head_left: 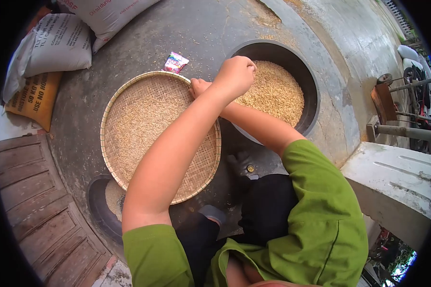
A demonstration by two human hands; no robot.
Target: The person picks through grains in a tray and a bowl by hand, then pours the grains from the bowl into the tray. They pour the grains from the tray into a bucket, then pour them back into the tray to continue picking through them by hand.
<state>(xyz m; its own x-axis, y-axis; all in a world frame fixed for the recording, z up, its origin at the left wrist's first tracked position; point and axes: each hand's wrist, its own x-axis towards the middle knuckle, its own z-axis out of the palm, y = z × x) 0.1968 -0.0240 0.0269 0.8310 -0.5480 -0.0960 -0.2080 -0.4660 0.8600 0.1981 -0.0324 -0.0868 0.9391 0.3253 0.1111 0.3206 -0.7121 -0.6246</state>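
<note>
My bare forearms cross in front of me. My left hand (pixel 237 74) is closed, its fingers curled, above the near-left edge of a large black tub (pixel 311 95) of golden grain (pixel 275 91); what it holds, if anything, is hidden. My right hand (pixel 199 87), partly behind my left wrist, is closed at the upper right rim of a round woven winnowing basket (pixel 207 179). Paler grain (pixel 151 115) spreads over the basket, thickest at the middle and left. My left forearm covers part of it.
A smaller dark tub (pixel 96 203) with some grain sits partly under the basket's lower left edge. A small pink-and-white packet (pixel 175 62) lies beyond the rim. White sacks (pixel 60 43) and an orange sack (pixel 36 100) are at upper left. A wooden panel (pixel 43 191) borders the floor.
</note>
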